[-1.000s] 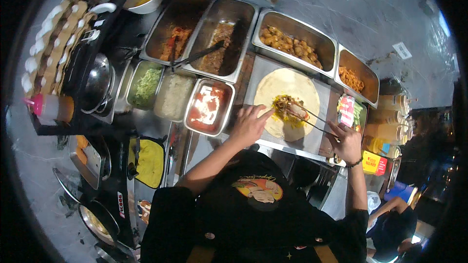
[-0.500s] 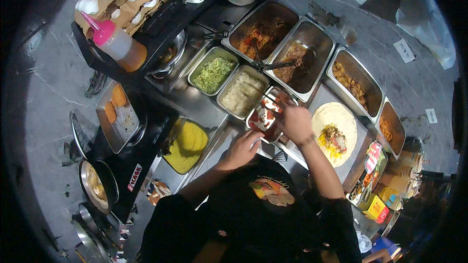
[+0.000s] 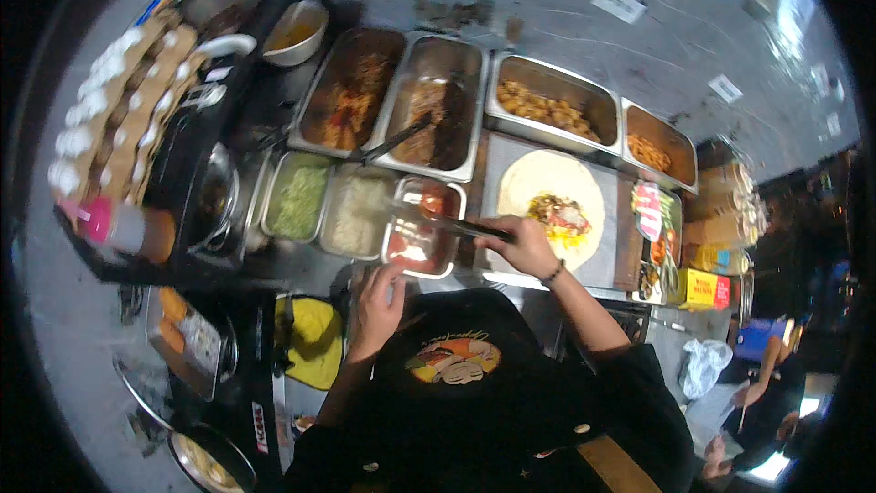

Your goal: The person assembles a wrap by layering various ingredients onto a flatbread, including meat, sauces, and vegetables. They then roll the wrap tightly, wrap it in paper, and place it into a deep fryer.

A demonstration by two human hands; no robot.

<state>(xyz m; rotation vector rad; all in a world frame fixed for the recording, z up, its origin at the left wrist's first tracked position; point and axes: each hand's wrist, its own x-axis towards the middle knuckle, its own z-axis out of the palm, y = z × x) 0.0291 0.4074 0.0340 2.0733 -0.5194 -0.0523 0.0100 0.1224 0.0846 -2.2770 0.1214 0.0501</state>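
A person in a dark top [image 3: 447, 420] works over a crowded kitchen counter [image 3: 306, 261], the right hand [image 3: 522, 246] closed around the black handle of a pair of tongs [image 3: 484, 230], whose metal end reaches left across a steel pan of red sauce [image 3: 429, 273]. The left hand [image 3: 377, 309] rests loosely bent at that pan's near corner; an onlooker cannot tell whether its fingers grip the rim. Just right of the red sauce, a round flatbread [image 3: 538, 169] lies flat and unfolded on a pale sheet [image 3: 602, 269], a mound of yellow, brown and red filling [image 3: 558, 217] heaped on its near half. To the left, side by side, sit a pan of white chopped food [image 3: 351, 256] and a pan of green shreds [image 3: 306, 156]. Behind them stand larger pans of cooked food, with a second pair of tongs [image 3: 399, 138] lying across two of them, and a pan of browned chunks [image 3: 584, 96] beyond the flatbread. Egg trays [image 3: 137, 114] and a pink-capped bottle [image 3: 126, 228] crowd the far left; on the right, a yellow box [image 3: 698, 288] stands near upright bottles [image 3: 721, 224], with a co-worker [image 3: 771, 393] at the lower edge.
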